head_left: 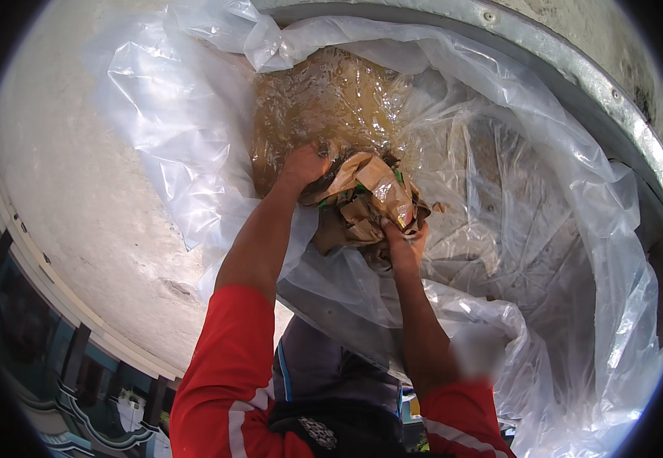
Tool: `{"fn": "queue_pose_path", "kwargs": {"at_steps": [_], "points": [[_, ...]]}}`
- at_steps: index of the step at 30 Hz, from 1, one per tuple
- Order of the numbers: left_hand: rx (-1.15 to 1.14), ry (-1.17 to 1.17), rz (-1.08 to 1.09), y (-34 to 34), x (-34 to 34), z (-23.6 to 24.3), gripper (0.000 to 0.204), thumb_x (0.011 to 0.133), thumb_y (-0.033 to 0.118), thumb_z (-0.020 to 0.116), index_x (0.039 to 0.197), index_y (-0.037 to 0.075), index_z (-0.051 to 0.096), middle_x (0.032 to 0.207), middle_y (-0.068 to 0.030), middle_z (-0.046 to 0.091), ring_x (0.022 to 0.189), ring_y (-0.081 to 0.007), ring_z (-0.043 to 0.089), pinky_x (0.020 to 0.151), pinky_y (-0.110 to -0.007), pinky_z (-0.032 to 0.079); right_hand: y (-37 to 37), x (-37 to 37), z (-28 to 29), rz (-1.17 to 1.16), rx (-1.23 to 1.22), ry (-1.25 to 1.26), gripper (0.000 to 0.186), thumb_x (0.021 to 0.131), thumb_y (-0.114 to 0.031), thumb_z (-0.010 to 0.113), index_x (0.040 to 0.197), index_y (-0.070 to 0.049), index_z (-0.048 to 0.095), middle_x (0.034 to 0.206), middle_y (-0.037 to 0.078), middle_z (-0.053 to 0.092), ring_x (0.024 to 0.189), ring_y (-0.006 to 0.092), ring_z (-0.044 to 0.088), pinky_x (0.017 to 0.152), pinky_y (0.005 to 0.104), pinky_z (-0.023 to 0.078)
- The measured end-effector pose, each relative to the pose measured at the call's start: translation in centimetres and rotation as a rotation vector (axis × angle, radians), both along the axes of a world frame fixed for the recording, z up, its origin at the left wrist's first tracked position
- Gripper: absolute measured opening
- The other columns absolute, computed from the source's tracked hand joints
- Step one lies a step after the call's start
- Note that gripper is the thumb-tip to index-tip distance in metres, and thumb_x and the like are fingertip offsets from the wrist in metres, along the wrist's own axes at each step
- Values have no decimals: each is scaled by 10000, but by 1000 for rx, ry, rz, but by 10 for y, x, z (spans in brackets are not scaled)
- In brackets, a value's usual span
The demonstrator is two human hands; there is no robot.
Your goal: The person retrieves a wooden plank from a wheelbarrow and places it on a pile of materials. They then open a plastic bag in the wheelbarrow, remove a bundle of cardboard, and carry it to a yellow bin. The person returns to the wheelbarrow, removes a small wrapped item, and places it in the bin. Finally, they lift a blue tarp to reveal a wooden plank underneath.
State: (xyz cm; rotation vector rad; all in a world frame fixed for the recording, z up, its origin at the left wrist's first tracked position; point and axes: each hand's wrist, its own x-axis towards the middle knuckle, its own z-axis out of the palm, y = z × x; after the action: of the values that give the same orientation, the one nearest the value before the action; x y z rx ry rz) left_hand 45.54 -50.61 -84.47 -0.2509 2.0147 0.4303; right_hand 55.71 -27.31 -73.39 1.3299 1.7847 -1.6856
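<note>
Grips crumpled brown paper [381,187] between curled left hand [306,163] and curled right hand [407,244]; looks layered, creased, shiny in patches, green-flecked.

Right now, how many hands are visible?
2: the left hand at the upper left of the crumpled paper, the right hand at its lower right. No others show.

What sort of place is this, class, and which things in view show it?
Probably an outdoor yard. The pale, concrete-like ground lies in bright light, what looks like a building front shows at lower left, and the riveted metal rim and see-through plastic liner suggest a large container.
</note>
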Motion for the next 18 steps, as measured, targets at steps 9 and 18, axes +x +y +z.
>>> {"fn": "queue_pose_path", "kwargs": {"at_steps": [9, 18], "points": [[491, -45, 134, 20, 46, -8, 434, 869, 398, 504, 1197, 126, 589, 1231, -119, 592, 1141, -303, 550, 951, -370, 452, 0, -26, 23, -163, -402, -173, 615, 752, -117, 750, 1288, -41, 458, 1129, 96, 599, 988, 210, 605, 837, 345, 506], [870, -51, 769, 98, 90, 69, 342, 886, 274, 607, 1159, 68, 606, 1044, -48, 669, 954, -104, 601, 823, -291, 474, 20, -45, 100, -107, -439, -114, 567, 755, -116, 750, 1259, -33, 504, 1123, 91, 609, 987, 218, 616, 828, 354, 519]]}}
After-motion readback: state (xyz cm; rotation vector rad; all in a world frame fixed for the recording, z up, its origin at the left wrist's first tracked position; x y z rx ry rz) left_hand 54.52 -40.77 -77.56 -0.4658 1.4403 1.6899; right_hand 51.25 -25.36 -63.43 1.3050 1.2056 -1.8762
